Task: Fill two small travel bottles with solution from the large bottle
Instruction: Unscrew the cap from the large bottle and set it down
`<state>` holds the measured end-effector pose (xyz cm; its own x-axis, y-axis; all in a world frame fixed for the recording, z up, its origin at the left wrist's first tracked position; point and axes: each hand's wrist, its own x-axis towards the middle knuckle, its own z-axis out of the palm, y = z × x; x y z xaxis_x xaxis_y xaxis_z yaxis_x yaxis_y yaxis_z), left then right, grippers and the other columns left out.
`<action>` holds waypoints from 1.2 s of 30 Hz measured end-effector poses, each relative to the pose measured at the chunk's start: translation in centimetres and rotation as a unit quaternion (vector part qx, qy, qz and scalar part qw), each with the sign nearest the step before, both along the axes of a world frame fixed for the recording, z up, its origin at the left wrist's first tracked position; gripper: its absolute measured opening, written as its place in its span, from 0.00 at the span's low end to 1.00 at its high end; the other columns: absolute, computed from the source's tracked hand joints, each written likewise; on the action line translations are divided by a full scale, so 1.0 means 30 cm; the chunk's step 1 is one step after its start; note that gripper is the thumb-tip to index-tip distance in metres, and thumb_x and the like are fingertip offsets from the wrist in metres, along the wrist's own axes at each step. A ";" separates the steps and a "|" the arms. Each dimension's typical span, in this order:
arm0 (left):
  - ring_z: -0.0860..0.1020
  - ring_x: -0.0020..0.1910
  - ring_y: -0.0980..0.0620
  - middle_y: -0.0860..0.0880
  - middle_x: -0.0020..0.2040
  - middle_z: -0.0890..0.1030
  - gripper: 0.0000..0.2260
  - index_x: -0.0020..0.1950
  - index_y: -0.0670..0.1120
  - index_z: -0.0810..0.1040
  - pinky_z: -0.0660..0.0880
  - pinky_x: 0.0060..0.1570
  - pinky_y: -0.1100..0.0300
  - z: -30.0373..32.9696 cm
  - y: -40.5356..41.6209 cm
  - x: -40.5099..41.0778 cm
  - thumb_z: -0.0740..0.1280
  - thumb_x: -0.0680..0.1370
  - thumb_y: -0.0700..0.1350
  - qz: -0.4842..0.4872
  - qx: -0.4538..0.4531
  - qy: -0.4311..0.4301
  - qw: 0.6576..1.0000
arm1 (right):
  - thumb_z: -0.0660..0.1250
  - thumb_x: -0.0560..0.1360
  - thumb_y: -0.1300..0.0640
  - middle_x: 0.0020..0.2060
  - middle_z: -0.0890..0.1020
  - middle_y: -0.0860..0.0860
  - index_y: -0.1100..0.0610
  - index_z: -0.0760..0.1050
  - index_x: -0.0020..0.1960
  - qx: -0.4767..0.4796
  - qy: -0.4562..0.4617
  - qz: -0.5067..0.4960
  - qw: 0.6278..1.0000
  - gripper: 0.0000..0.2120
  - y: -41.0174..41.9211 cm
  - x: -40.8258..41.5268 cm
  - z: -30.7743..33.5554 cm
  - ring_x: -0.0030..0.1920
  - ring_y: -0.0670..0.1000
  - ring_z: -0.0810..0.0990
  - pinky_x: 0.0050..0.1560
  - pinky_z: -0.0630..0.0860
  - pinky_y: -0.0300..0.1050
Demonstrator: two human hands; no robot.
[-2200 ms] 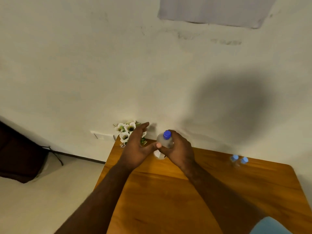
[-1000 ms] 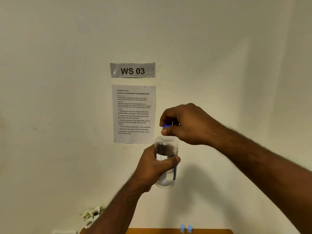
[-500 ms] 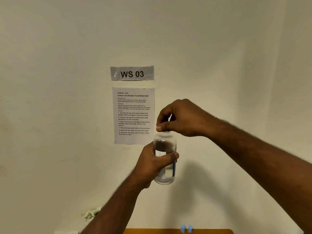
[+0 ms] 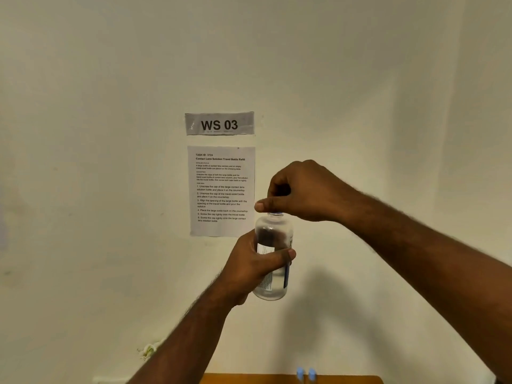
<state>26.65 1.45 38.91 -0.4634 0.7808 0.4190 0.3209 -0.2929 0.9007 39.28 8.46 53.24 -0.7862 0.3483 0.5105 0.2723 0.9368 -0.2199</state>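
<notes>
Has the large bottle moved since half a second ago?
Barely. Against the instruction sheet, the large bottle sits in about the same place, held upright by the left hand, with the right hand at its cap.

Large bottle [image 4: 273, 259] — clear, glossy plastic.

Wall [image 4: 360, 79]: pale cream, plain, fills nearly whole view; soft shadow on lower right part.
Sign [image 4: 219, 123]: grey strip fixed to wall, centre-left, bold black "WS 03".
Instruction sheet [image 4: 221, 189]: white paper just below sign, headed "TASK ID: 3724", title line and numbered steps in small print.
Flowers [image 4: 148, 350]: white blooms, blurred, low left against wall.
Table [image 4: 249, 379]: orange-brown wooden top, only far edge showing at bottom of view.
</notes>
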 end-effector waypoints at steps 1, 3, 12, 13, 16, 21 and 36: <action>0.86 0.51 0.43 0.46 0.49 0.88 0.14 0.50 0.56 0.82 0.84 0.55 0.44 0.000 0.000 0.000 0.78 0.67 0.51 0.000 0.003 0.000 1.000 | 0.75 0.71 0.40 0.36 0.80 0.39 0.48 0.83 0.45 -0.011 0.000 0.007 1.000 0.12 0.000 -0.001 -0.005 0.40 0.43 0.81 0.40 0.75 0.38; 0.86 0.51 0.43 0.45 0.50 0.87 0.17 0.53 0.55 0.81 0.83 0.56 0.44 -0.001 -0.002 0.003 0.78 0.66 0.52 0.000 0.004 -0.001 1.000 | 0.76 0.73 0.47 0.37 0.80 0.37 0.49 0.83 0.47 -0.026 -0.012 0.030 0.999 0.07 -0.001 0.004 -0.012 0.40 0.41 0.81 0.41 0.74 0.37; 0.86 0.52 0.42 0.44 0.49 0.87 0.14 0.52 0.53 0.82 0.84 0.55 0.45 -0.028 -0.003 0.011 0.79 0.69 0.49 0.004 0.004 -0.010 1.000 | 0.73 0.76 0.58 0.63 0.80 0.41 0.45 0.74 0.70 -0.134 -0.050 0.129 0.981 0.25 0.010 0.039 -0.024 0.61 0.41 0.79 0.60 0.77 0.40; 0.86 0.52 0.42 0.44 0.50 0.87 0.13 0.52 0.54 0.82 0.84 0.55 0.46 -0.028 -0.003 0.009 0.79 0.70 0.47 0.002 0.005 -0.009 1.000 | 0.74 0.75 0.50 0.63 0.80 0.41 0.44 0.74 0.70 -0.114 -0.029 0.107 0.987 0.24 0.003 0.037 -0.018 0.59 0.42 0.80 0.59 0.78 0.41; 0.86 0.53 0.44 0.46 0.51 0.87 0.14 0.54 0.55 0.80 0.83 0.56 0.46 -0.021 -0.004 0.012 0.79 0.72 0.46 -0.003 0.004 -0.007 1.000 | 0.72 0.70 0.34 0.53 0.83 0.42 0.44 0.80 0.63 -0.025 0.000 0.011 1.000 0.25 -0.017 0.028 0.001 0.51 0.44 0.81 0.52 0.78 0.42; 0.86 0.54 0.44 0.46 0.52 0.87 0.19 0.55 0.56 0.79 0.83 0.58 0.44 -0.021 -0.002 0.003 0.78 0.66 0.53 -0.001 0.014 -0.004 1.000 | 0.72 0.72 0.38 0.36 0.76 0.38 0.50 0.84 0.53 0.027 -0.035 -0.015 0.999 0.18 -0.026 0.004 -0.019 0.43 0.47 0.81 0.38 0.73 0.38; 0.84 0.58 0.46 0.49 0.55 0.87 0.27 0.62 0.52 0.81 0.80 0.63 0.42 -0.189 -0.039 -0.111 0.80 0.65 0.58 0.027 -0.024 -0.009 0.999 | 0.74 0.73 0.67 0.49 0.86 0.57 0.60 0.79 0.54 -0.343 0.139 0.216 0.904 0.11 0.108 -0.004 -0.236 0.50 0.57 0.85 0.52 0.82 0.46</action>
<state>23.33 0.28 33.25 -0.5127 0.7735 0.3727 0.3178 -0.2323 0.9193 39.16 11.70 46.18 -0.7989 0.3498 0.4892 -0.2404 0.5599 -0.7929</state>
